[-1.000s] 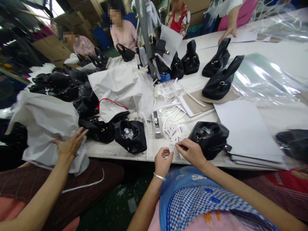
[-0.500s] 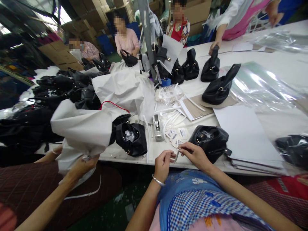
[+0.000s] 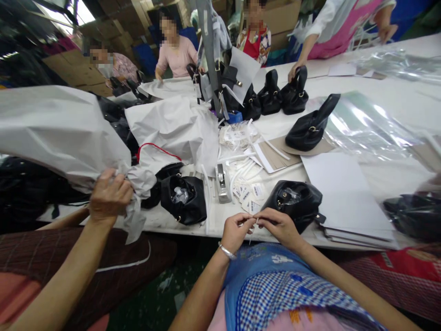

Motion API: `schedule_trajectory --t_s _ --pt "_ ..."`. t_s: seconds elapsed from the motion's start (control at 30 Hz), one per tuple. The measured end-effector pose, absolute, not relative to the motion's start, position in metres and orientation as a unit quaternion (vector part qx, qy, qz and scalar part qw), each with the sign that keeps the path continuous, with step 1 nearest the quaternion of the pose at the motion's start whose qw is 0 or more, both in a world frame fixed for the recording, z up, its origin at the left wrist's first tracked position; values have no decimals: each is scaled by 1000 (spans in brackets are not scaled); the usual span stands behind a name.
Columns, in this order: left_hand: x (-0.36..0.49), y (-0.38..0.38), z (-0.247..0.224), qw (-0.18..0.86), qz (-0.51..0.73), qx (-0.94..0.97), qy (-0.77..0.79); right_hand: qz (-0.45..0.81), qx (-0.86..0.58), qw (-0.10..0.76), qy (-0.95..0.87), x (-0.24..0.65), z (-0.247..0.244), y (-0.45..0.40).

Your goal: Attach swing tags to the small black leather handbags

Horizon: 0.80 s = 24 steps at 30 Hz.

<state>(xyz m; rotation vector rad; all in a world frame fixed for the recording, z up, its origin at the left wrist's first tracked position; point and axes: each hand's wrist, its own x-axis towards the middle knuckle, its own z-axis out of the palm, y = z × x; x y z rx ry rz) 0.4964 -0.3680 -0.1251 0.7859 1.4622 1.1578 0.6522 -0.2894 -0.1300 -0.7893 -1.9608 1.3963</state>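
Note:
Close in front of my apron, my left hand (image 3: 236,232) and my right hand (image 3: 280,224) meet at the fingertips. Both pinch a thin white strip (image 3: 251,238), whose lower end hangs below the fingers. Just beyond my right hand stands a black handbag (image 3: 298,200), its top open on clear plastic. Barcode tags (image 3: 248,195) lie on the white table past my fingertips. To their left are a tape dispenser (image 3: 223,184) and another open black handbag (image 3: 184,197).
A co-worker's hand (image 3: 110,195) grips a large white sheet (image 3: 58,133) at left. White boards (image 3: 347,193) are stacked at right, before clear plastic sheets (image 3: 372,124). A black bag (image 3: 310,128) sits on cardboard. A grey post (image 3: 210,46) rises mid-table; several people work beyond.
My hands have come together, with both sets of fingertips now on the strip. The neighbour's white sheet has swung up and left. Across the table, a co-worker's hand has moved a black bag back beside another.

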Motion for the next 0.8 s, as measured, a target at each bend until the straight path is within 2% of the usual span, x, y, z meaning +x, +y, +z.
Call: schedule_trajectory --t_s 0.1,0.33,0.43,0.63,0.7,0.8 --pt "499 -366 -123 510 453 380 625 523 -303 299 -738 653 -132 -291" --pt "487 -356 -93 379 405 474 684 475 -335 269 -768 658 -130 -290" --pt "481 -350 -78 348 385 505 689 454 -379 286 -754 659 -125 -291" --pt "492 -340 -57 361 378 558 644 694 -313 259 -594 653 -111 -293" --pt "497 -337 -55 373 382 556 637 702 -327 270 -571 657 -105 -292" --pt "502 -333 -73 434 403 516 619 631 -395 264 -613 675 -95 -291"
